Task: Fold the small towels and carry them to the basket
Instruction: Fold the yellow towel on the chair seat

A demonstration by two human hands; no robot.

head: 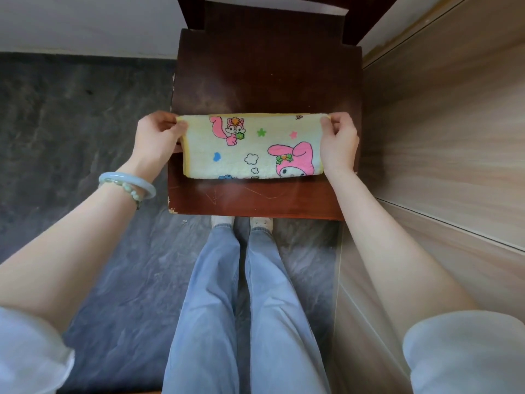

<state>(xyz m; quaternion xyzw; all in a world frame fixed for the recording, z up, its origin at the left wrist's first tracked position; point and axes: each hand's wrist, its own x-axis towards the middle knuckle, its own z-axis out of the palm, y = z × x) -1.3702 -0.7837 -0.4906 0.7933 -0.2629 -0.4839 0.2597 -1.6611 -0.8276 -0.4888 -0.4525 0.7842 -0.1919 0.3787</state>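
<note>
A small pale yellow towel (pixel 252 149) with pink cartoon animals, stars and clouds lies folded in half on the dark wooden chair seat (pixel 255 81). Its far edge has two layers lined up. My left hand (pixel 154 137) pinches the far left corner of the towel. My right hand (pixel 339 142) pinches the far right corner. The towel's near fold rests flat on the seat. No basket is in view.
The chair stands against a white wall, its backrest posts at the top. A light wooden panel wall (pixel 454 137) runs along the right. Dark grey marbled floor (pixel 71 123) spreads to the left. My legs and shoes (pixel 241 223) stand at the seat's front edge.
</note>
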